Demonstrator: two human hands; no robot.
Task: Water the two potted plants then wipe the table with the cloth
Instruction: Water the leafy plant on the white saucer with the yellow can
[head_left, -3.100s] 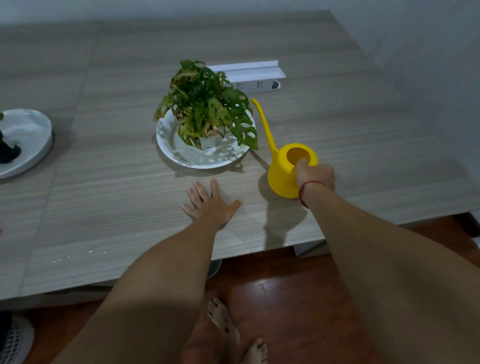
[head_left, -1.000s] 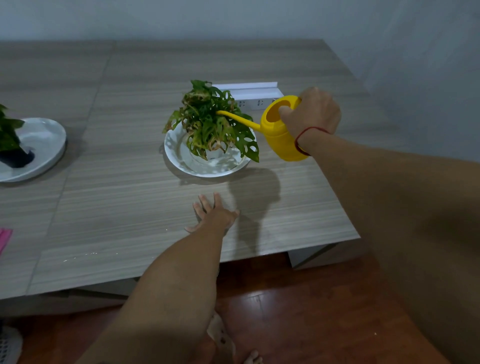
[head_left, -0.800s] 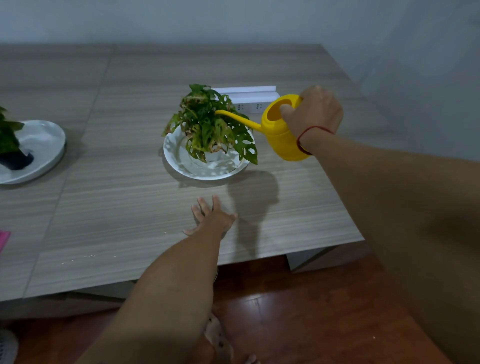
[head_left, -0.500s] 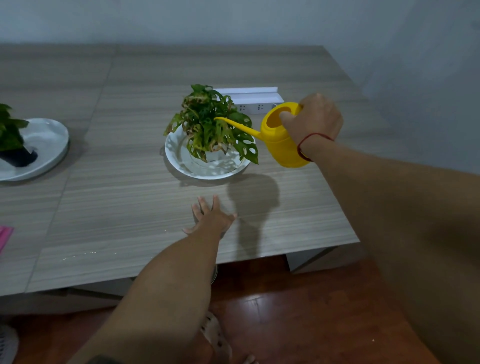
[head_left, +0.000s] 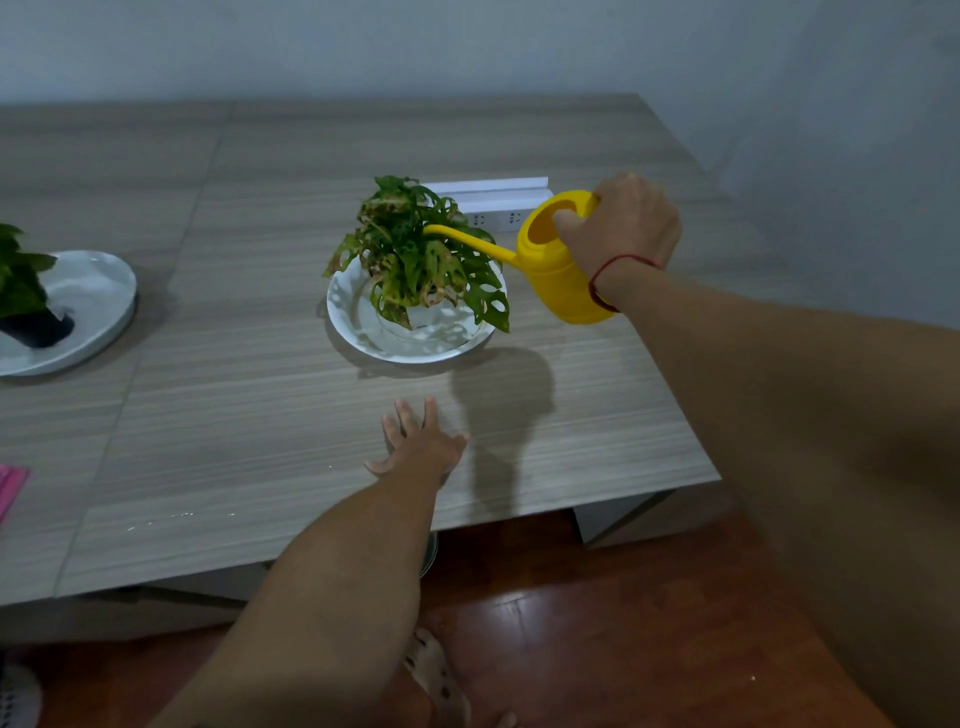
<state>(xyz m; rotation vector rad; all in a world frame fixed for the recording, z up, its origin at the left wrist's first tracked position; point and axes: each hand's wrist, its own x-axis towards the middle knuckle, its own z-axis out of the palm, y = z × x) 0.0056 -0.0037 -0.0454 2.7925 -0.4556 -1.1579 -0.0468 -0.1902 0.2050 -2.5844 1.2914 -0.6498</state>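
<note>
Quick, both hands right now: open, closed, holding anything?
Left hand: open, flat on the table, holding nothing.
Right hand: closed on the yellow watering can, spout over the plant.

My right hand (head_left: 621, 228) wraps the can (head_left: 556, 265), so its handle is hidden under my fingers; the spout tip is lost among the leaves of the plant (head_left: 415, 254), and I can't tell whether water is coming out; its pot is mostly screened by foliage; the second plant (head_left: 21, 275) and its plate (head_left: 98, 291) are cut by the left edge; so is the pink cloth (head_left: 10, 488); the power strip (head_left: 493, 205) sits half behind leaves and can.
</note>
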